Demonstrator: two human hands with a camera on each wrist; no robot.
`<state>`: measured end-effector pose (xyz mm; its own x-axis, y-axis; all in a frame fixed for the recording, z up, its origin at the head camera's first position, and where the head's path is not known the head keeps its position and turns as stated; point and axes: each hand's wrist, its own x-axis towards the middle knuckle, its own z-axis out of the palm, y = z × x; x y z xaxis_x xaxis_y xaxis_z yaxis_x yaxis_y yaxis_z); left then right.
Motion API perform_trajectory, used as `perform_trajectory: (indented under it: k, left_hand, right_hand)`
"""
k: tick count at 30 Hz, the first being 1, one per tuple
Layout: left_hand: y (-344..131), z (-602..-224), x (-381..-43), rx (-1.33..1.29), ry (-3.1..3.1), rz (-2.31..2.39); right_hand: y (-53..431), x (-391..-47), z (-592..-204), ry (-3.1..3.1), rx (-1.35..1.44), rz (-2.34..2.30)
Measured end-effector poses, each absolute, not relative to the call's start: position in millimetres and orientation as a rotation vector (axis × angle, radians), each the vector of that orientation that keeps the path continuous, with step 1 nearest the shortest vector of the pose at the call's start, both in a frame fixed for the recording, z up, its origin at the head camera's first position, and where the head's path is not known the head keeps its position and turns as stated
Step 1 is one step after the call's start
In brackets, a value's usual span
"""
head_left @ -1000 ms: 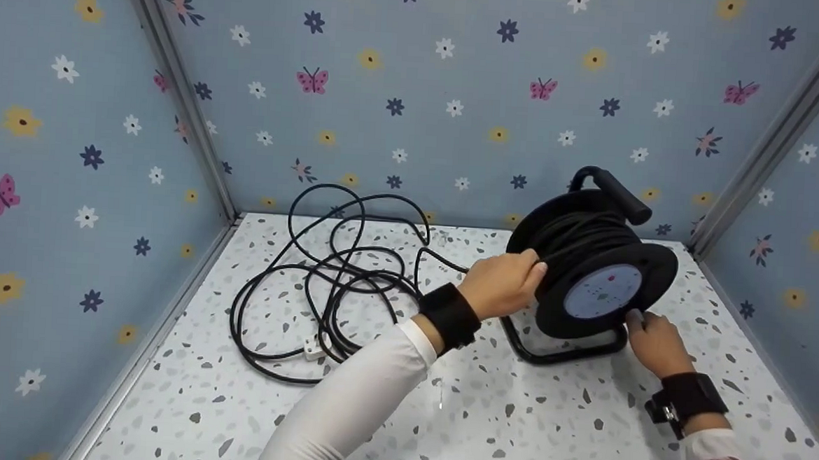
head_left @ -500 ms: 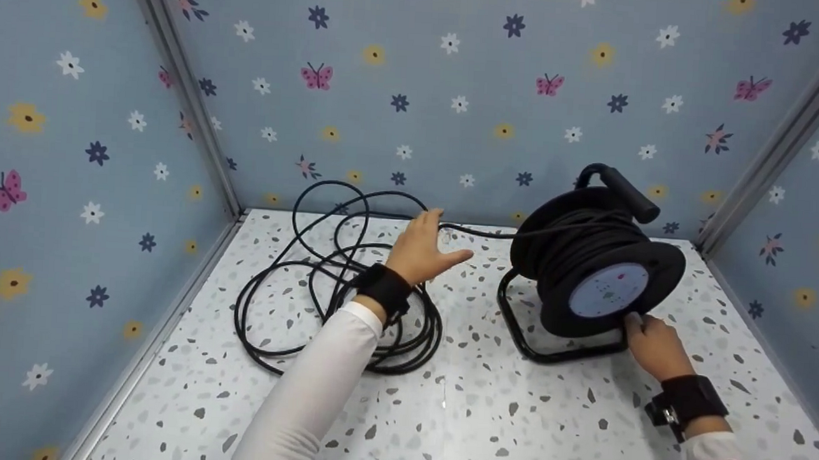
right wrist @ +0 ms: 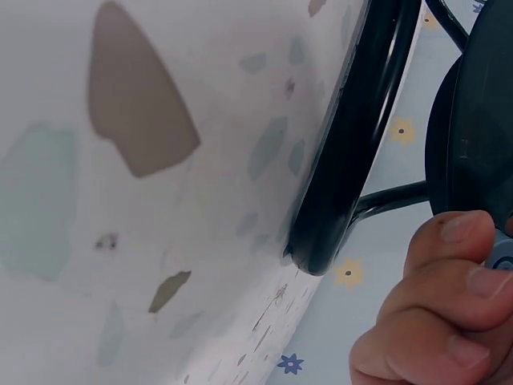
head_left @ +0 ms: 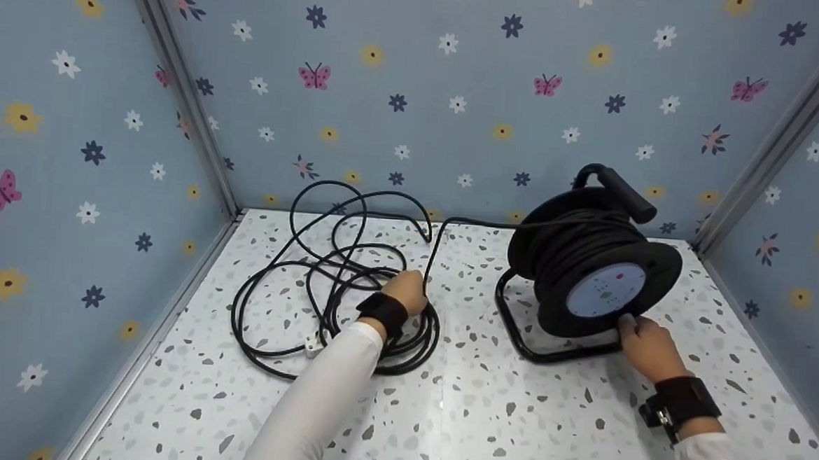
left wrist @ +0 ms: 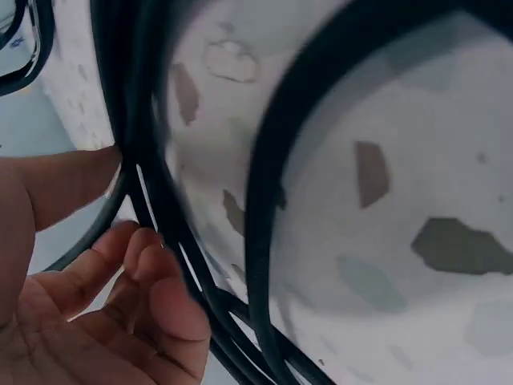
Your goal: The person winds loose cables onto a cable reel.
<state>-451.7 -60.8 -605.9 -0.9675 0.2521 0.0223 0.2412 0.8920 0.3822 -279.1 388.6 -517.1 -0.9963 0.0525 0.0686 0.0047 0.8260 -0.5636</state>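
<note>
A black cable reel (head_left: 663,266) with a pale round socket panel stands at the right on its tube frame, still bearing many turns of cable. From the drum, a black cable (head_left: 483,223) runs left, then bends down to my left hand (head_left: 406,291). In the left wrist view, thumb and curled fingers (left wrist: 180,309) pinch the cable strands beside the loose coils. My right hand (head_left: 652,351) grips a small round knob (right wrist: 502,255) at the lower edge of the reel's front disc; fingers hide most of it. Loose cable loops (head_left: 239,312) lie at the left.
A white plug (head_left: 314,344) lies among the loops, partly beside the left sleeve. The speckled white tabletop (head_left: 491,416) is bounded by flower-patterned panels (head_left: 456,148) at the back and sides. The reel's carrying handle (head_left: 625,193) sticks up near the back panel.
My left hand has left the drum, swung left while open, then come down onto the cable by the coils. The cable now stretches from the drum to it. The right hand stays at the knob.
</note>
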Motion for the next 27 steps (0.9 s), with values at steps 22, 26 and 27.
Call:
perform_trajectory:
  k: [22,26,27]
  left_hand:
    - [-73,-565,-423,0.492,2.888,0.973]
    - [-97,-504,-410,0.332,2.892,1.317]
    - [-104,-485,-405,0.309,2.908,1.413]
  right_hand:
    - [385,-277,-521,-2.956,-0.058,0.911]
    - [384,-277,-519,-2.963,-0.062,0.909]
    - [385,-277,-519,-2.964,-0.065,0.905]
